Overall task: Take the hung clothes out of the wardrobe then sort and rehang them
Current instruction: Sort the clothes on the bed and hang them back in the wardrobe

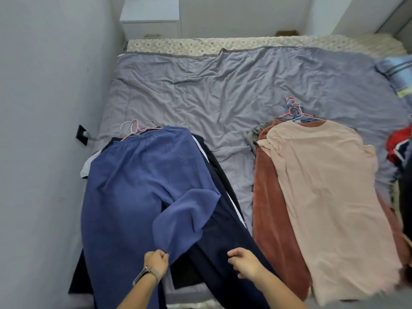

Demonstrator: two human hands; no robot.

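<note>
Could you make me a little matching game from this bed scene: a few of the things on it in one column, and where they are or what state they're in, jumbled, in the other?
Things:
1. blue trousers
2. peach shirt
3. striped pillow
4. left hand

Places or states:
A. at the bed's far right edge
B. top of the left pile, one leg folded across
C. pinching blue fabric at the hem
D. top of the right pile, over a rust-brown garment

Pairs: 1-B, 2-D, 3-A, 4-C
</note>
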